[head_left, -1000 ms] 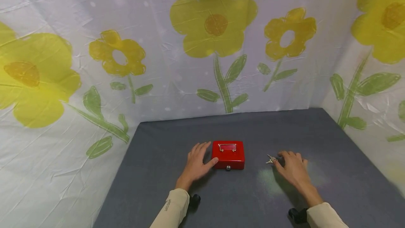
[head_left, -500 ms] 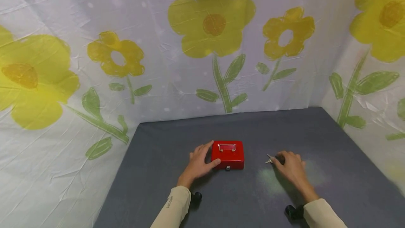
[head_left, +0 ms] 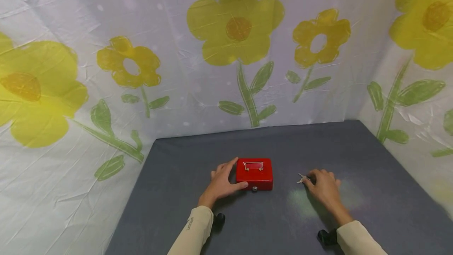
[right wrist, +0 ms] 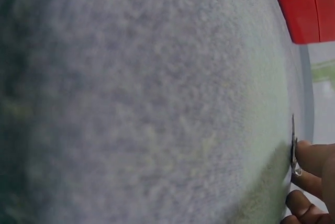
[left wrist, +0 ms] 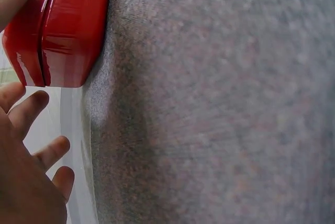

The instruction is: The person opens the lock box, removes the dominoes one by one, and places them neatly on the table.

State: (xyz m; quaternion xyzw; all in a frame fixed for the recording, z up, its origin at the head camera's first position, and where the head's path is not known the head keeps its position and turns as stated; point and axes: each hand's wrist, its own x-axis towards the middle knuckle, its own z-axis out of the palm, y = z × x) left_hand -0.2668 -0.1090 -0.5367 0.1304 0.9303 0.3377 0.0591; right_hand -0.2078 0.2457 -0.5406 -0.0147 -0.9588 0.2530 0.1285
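Note:
A small red cash box (head_left: 255, 175) with a wire handle on its lid and a round lock in front sits on the dark grey table. My left hand (head_left: 222, 182) is at its left end, thumb along the front and index finger reaching the far left corner. In the left wrist view, the other fingers are spread apart beside the box (left wrist: 73, 35). To the right, my right hand (head_left: 325, 187) pinches a small bunch of keys (head_left: 301, 178) between thumb and fingers. In the right wrist view the keys (right wrist: 293, 150) lie low at the table surface, partly hidden by the fingertips.
The table (head_left: 269, 223) is covered in dark grey cloth. White sheets (head_left: 198, 89) printed with yellow flowers hang behind it and at both sides. A faint greenish light patch (head_left: 301, 204) lies near the right hand.
My left hand has shifted slightly right, its thumb and index finger now at the box. The right hand's fingers have drawn together on the keys. Box and keys have stayed in place.

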